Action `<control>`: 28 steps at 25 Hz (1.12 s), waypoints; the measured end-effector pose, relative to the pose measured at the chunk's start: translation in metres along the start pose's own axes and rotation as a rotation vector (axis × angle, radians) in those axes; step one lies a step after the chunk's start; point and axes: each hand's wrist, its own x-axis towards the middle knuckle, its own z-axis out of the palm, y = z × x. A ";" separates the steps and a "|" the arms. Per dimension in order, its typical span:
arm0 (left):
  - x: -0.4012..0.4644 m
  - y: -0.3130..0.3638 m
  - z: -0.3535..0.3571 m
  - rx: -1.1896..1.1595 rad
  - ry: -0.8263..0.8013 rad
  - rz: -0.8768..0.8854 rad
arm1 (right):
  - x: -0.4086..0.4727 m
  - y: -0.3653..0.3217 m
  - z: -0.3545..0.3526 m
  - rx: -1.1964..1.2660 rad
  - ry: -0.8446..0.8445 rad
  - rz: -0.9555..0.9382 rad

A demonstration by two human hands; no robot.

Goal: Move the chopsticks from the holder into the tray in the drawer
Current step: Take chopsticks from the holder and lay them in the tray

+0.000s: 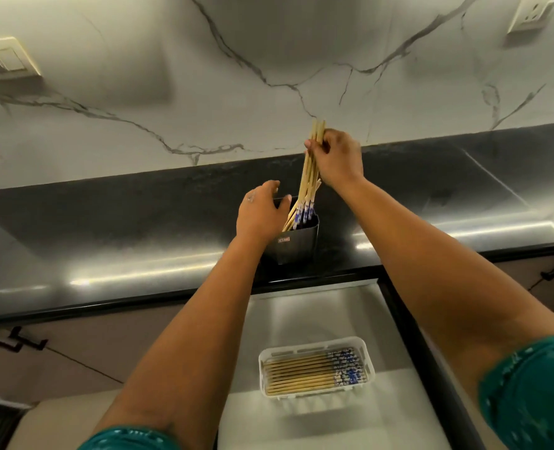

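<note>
the marble-veined wall (269, 60) fills the top of the view, with a switch plate (6, 60) at its left side and a socket (530, 13) at its upper right corner. below it runs the black bench (106, 228), glossy along its front edge. under that front edge a drawer (314, 313) stands pulled out, pale-lined inside, with brown cabinet fronts (74, 352) to either side. both bare forearms reach up from teal sleeves (529, 394) at the bottom corners.

the dark holder (296, 243) sits upright near the front edge of the bench, just behind the drawer. the left hand (261, 212) grips the holder's left rim, fingers curled over its edge. the right hand (337, 157) is above the holder, thumb and fingers pinching a bundle of chopsticks (309, 177) near their plain ends; the blue-patterned ends are at the holder's mouth, and i cannot tell whether they have cleared it. a few more sticks lean inside the holder.

the white tray (365, 362) lies on the drawer's floor near its middle, holding a row of laid chopsticks (301, 373) side by side, patterned ends toward the right.
</note>
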 end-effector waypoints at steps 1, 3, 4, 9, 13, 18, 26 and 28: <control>0.000 0.013 -0.008 -0.026 0.013 -0.007 | -0.002 -0.013 -0.013 0.005 0.025 -0.083; -0.001 0.037 -0.023 -0.119 0.032 -0.006 | -0.014 -0.033 -0.037 0.056 0.054 -0.215; -0.007 0.050 -0.030 -0.197 0.029 0.001 | -0.026 -0.041 -0.049 0.087 0.029 -0.259; -0.066 0.093 -0.038 -0.671 -0.175 -0.085 | -0.076 -0.055 -0.092 0.032 -0.179 -0.327; -0.118 0.104 -0.033 -0.865 -0.360 -0.123 | -0.111 -0.048 -0.117 0.132 -0.354 -0.200; -0.166 0.109 -0.019 -0.977 -0.245 -0.251 | -0.165 -0.018 -0.134 0.618 -0.350 0.270; -0.229 0.098 0.009 -1.402 0.354 -0.491 | -0.277 0.043 -0.099 1.232 -0.302 1.109; -0.239 0.105 0.017 -1.431 0.288 -0.500 | -0.278 0.034 -0.096 1.331 -0.271 1.123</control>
